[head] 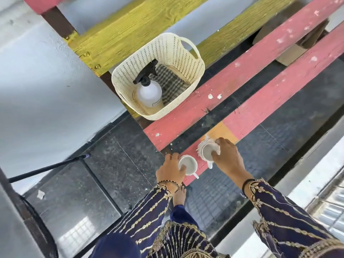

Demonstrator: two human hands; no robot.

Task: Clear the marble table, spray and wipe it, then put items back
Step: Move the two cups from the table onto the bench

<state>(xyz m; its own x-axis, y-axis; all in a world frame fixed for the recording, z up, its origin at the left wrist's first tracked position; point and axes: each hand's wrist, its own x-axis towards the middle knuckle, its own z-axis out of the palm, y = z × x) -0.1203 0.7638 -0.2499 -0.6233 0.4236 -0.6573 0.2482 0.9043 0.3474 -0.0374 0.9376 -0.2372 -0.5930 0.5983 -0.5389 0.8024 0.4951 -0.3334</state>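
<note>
My left hand grips the rim of a white cup with its handle toward me. My right hand holds a second white cup by its rim. Both cups rest on or just above the near pink plank of a slatted bench. Further along the bench stands a cream plastic basket. Inside it are a white spray bottle with a black trigger head and a folded checked cloth.
The bench has pink planks and a yellow plank with gaps between them. Dark speckled floor tiles lie below. A thin dark rod slants at left. My bare foot stands under the bench end.
</note>
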